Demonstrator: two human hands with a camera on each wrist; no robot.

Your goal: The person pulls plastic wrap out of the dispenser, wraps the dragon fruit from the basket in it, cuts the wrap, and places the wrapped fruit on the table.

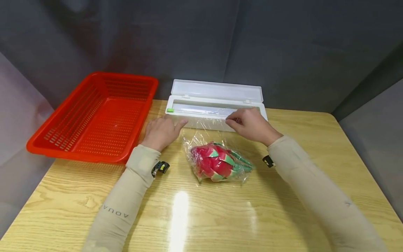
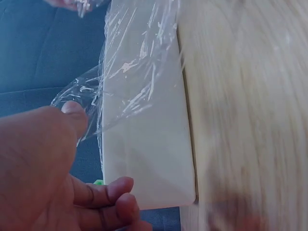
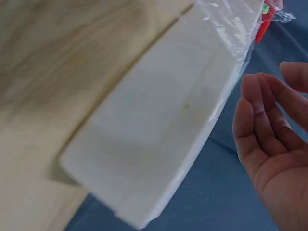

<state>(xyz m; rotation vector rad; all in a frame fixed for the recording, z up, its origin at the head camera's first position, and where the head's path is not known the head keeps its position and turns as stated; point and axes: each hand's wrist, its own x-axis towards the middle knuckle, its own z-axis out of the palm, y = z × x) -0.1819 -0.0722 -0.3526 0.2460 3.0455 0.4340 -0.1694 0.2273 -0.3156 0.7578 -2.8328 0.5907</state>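
Observation:
A red and green dragon fruit [image 1: 217,161] lies on the table, covered by clear plastic wrap [image 1: 201,134]. The wrap runs back toward a white cling film dispenser [image 1: 207,124], whose lid [image 1: 217,91] stands raised. My left hand [image 1: 162,132] is at the dispenser's left end, thumb spread out. In the left wrist view that thumb overlaps the loose film edge [image 2: 89,94], fingertips beside the box's end. Over the dispenser's right part is my right hand [image 1: 252,124], fingers loosely bent. The right wrist view shows a gap between its thumb and fingers, with nothing in it.
A red plastic basket [image 1: 110,115] stands to the left, close to my left forearm. On the dispenser's left end sits a small green slider [image 1: 170,110]. A dark curtain [image 1: 201,42] hangs behind the wooden table [image 1: 220,217].

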